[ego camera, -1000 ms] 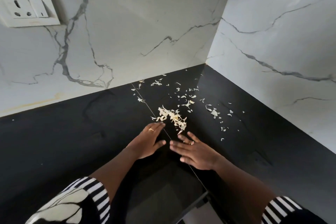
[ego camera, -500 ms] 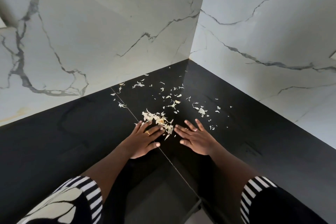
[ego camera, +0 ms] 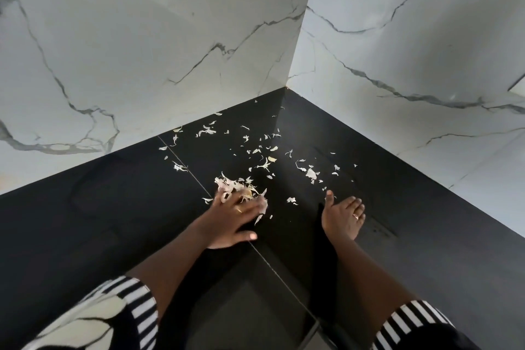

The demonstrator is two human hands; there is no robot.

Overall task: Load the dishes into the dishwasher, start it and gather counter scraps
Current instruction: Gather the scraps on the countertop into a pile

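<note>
Pale, papery scraps lie scattered over the black counter [ego camera: 113, 221] in the corner. A small heap of scraps [ego camera: 235, 186] sits near the middle seam. My left hand [ego camera: 231, 216] lies flat on the counter with its straight fingers on the near edge of that heap. My right hand [ego camera: 342, 214] stands on its edge to the right, fingers straight and together, thumb up, a ring on one finger. It is just below a loose patch of scraps [ego camera: 311, 173]. More loose scraps [ego camera: 255, 148] spread toward the corner.
White marble walls [ego camera: 170, 37] with grey veins close the counter at the back and right, meeting in a corner [ego camera: 287, 86]. A thin seam [ego camera: 193, 176] runs diagonally across the counter. The counter's front edge [ego camera: 315, 327] lies near my striped sleeves.
My left hand has slid forward onto the heap. My right hand has moved away to the right and turned up onto its edge. The view has shifted right.
</note>
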